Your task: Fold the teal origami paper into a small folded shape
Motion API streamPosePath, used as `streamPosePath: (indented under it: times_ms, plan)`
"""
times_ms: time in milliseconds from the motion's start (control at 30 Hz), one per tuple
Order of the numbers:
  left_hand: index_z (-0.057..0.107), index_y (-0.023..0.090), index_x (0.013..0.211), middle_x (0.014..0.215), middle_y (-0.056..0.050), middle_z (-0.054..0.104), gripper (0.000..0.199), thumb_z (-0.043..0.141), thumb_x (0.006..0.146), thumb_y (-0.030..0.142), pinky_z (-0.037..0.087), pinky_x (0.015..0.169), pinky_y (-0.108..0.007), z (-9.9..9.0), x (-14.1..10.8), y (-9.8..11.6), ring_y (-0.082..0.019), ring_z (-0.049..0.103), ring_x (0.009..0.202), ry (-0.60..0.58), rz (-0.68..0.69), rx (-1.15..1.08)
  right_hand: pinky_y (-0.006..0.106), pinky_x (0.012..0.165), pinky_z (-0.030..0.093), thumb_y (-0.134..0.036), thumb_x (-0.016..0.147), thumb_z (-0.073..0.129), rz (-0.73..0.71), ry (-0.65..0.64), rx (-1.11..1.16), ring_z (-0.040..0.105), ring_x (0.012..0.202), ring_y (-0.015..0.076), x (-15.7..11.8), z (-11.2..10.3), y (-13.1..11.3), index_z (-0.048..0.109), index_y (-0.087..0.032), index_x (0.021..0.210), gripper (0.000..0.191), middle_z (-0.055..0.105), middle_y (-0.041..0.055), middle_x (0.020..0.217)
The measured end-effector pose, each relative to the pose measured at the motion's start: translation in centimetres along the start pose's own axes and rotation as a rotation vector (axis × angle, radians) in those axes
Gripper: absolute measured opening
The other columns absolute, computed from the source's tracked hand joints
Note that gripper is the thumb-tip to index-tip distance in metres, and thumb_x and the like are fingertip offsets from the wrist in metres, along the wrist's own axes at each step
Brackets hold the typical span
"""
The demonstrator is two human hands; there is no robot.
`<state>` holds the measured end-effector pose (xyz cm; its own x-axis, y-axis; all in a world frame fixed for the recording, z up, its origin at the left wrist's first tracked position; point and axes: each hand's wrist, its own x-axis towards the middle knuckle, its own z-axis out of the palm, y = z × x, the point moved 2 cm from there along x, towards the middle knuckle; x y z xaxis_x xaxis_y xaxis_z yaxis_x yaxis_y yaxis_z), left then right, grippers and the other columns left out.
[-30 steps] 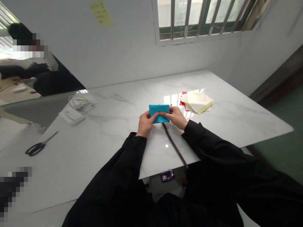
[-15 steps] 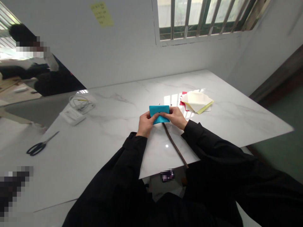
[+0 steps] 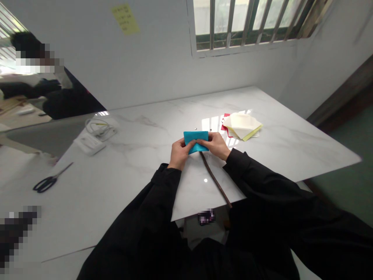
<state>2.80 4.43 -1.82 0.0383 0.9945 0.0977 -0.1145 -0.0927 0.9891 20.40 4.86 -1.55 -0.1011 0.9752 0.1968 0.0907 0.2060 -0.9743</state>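
Note:
A folded piece of blue paper [image 3: 196, 136] is held between both hands above the white marbled table [image 3: 140, 155]. My left hand [image 3: 178, 154] grips its left side, with the thumb pressed on the front. On the right side, my right hand [image 3: 218, 145] pinches it the same way, and the two thumb tips nearly meet at the middle. The fingers behind the paper are hidden. A thin dark brown stick [image 3: 215, 179] runs from just under the paper down to the table's front edge.
Stacked cream, yellow and red papers [image 3: 241, 124] lie to the right. On the left are black-handled scissors [image 3: 46, 183], a white power strip [image 3: 89, 144] and a coiled cable [image 3: 100, 127]. A person [image 3: 58, 89] is at the far left. Behind is a wall with a barred window.

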Motion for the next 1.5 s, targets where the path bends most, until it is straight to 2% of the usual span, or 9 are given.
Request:
streamPosePath:
  times_ms: [367, 667, 900, 1167, 1400, 1500]
  plan:
    - [0.082, 0.013, 0.094, 0.086, -0.007, 0.079, 0.054, 0.096, 0.065, 0.056, 0.054, 0.078, -0.033, 0.08, -0.12, 0.17, -0.020, 0.068, 0.077, 0.015, -0.007, 0.007, 0.031, 0.066, 0.052, -0.050, 0.079, 0.082, 0.001, 0.019, -0.016, 0.066, 0.072, 0.0188, 0.04, 0.18, 0.29, 0.079, -0.015, 0.086, 0.036, 0.076, 0.0055, 0.080]
    - [0.083, 0.014, 0.099, 0.095, -0.008, 0.082, 0.050, 0.097, 0.065, 0.047, 0.056, 0.082, -0.034, 0.16, 0.02, 0.07, -0.021, 0.070, 0.082, 0.039, -0.012, -0.026, 0.031, 0.064, 0.052, -0.049, 0.079, 0.079, 0.007, 0.038, -0.066, 0.063, 0.071, 0.0183, 0.17, 0.16, 0.48, 0.075, -0.016, 0.085, 0.033, 0.073, 0.0037, 0.077]
    - [0.081, 0.013, 0.103, 0.096, -0.010, 0.082, 0.053, 0.095, 0.068, 0.050, 0.058, 0.083, -0.037, 0.09, 0.13, -0.10, -0.023, 0.073, 0.084, 0.024, -0.035, -0.059, 0.037, 0.075, 0.061, -0.044, 0.077, 0.084, 0.031, 0.003, 0.042, 0.069, 0.081, 0.0214, 0.36, -0.02, 0.39, 0.075, -0.017, 0.095, 0.034, 0.078, 0.0069, 0.089]
    - [0.080, 0.013, 0.106, 0.099, -0.009, 0.082, 0.057, 0.098, 0.065, 0.049, 0.059, 0.083, -0.035, 0.11, 0.06, 0.11, -0.022, 0.073, 0.084, 0.032, -0.030, -0.066, 0.037, 0.078, 0.061, -0.048, 0.076, 0.087, 0.050, -0.070, 0.174, 0.072, 0.083, 0.0219, 0.14, 0.12, 0.10, 0.075, -0.016, 0.100, 0.042, 0.079, 0.0083, 0.094]
    - [0.079, 0.014, 0.107, 0.098, -0.009, 0.081, 0.057, 0.099, 0.063, 0.044, 0.058, 0.085, -0.035, 0.22, 0.02, 0.22, -0.022, 0.073, 0.085, -0.002, -0.058, -0.081, 0.038, 0.080, 0.061, -0.045, 0.074, 0.087, 0.055, -0.019, 0.114, 0.072, 0.084, 0.0230, 0.36, -0.38, 0.29, 0.075, -0.015, 0.097, 0.039, 0.080, 0.0090, 0.096]
    - [0.078, 0.014, 0.108, 0.101, -0.009, 0.082, 0.057, 0.098, 0.063, 0.043, 0.058, 0.088, -0.036, -0.01, 0.27, 0.19, -0.023, 0.074, 0.089, 0.015, -0.058, -0.100, 0.038, 0.080, 0.061, -0.046, 0.075, 0.087, 0.049, -0.045, 0.165, 0.072, 0.087, 0.0227, 0.47, -0.28, 0.48, 0.073, -0.017, 0.106, 0.045, 0.079, 0.0094, 0.101]
